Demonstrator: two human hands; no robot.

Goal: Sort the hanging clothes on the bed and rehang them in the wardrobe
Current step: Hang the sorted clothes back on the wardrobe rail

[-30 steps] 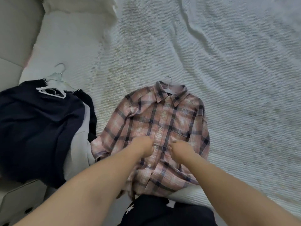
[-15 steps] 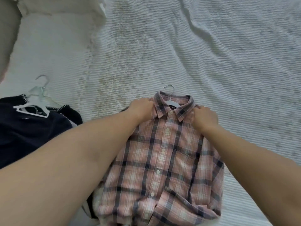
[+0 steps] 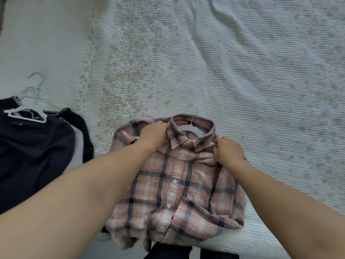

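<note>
Two hands, left (image 3: 154, 135) and right (image 3: 228, 151), gripping plaid shirt (image 3: 177, 184) shoulders on white ribbed bedspread (image 3: 242, 71) (dark garments (image 3: 33, 156) leftward).

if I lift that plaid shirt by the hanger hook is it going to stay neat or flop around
The plaid shirt looks like thin woven cotton, already creased, so it will likely drape limply. Its hanger sits inside the collar and should probably keep the shoulders spread. The lower hem is bunched, so it may unfold and swing.

rumpled white bedspread (image 3: 242, 62), perhaps stained.
</note>
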